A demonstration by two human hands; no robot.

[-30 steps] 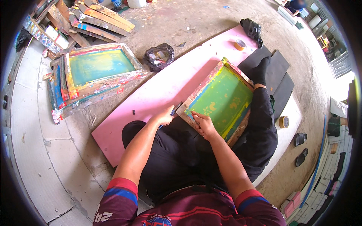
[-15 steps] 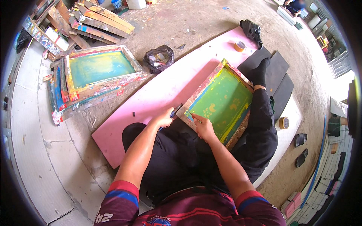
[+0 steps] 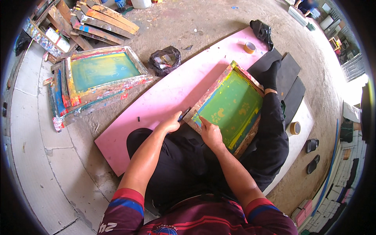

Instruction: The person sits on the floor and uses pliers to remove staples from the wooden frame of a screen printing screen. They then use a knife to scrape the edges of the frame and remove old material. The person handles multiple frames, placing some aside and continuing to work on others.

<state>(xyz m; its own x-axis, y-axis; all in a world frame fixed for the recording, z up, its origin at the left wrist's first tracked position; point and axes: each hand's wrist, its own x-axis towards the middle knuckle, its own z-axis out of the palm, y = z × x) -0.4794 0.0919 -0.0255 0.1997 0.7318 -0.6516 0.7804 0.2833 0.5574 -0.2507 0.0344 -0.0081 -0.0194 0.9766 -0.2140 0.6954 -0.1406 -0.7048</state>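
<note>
A screen-printing frame [image 3: 239, 105] with green mesh, yellow paint and pale paw-like marks leans across my lap over the pink board. My left hand [image 3: 171, 123] is closed round a dark hand tool [image 3: 183, 114] with a blue part, its tip by the frame's near left corner; its exact kind is unclear. At that corner, my right hand [image 3: 211, 133] has its index finger reaching onto the paint-stained edge, the other fingers curled in. Whatever small thing may be in its grip cannot be made out.
Stacked paint-crusted frames [image 3: 105, 70] lie left, below old wood pieces [image 3: 103, 23]. A black plastic bag [image 3: 165, 61] stands beside the pink board [image 3: 129, 133]. Tape rolls [image 3: 249, 47] [image 3: 295, 127] and dark sheets [image 3: 288, 70] lie around my leg; sandals [image 3: 312, 145] are at right.
My right hand has shifted slightly toward the frame's corner, its index finger now straighter. The tool in my left hand has turned a little; the frame stays nearly still.
</note>
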